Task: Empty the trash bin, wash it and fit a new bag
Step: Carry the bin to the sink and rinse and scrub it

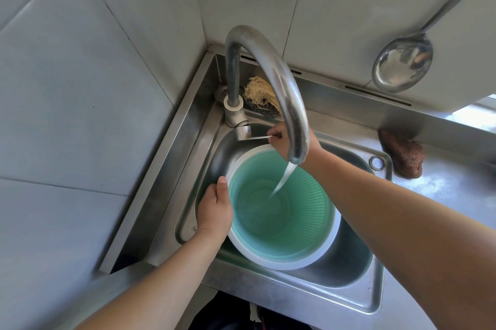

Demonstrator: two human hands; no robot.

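Water streams into the green bin [281,211] — left hand [214,209] clamps its near-left rim, right hand [281,141] pinches the tap lever [259,138]. Light plastic, but wet and filling — likely slippery and heavier; grip the stiff white rim.

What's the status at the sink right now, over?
Left hand grips bin rim. Right hand on tap lever. Water running into bin, in sink. Nothing in the way.

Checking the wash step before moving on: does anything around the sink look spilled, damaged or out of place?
Nothing stands out. The green bin sits upright in the sink, held by the left hand, and the faucet stream lands inside it.
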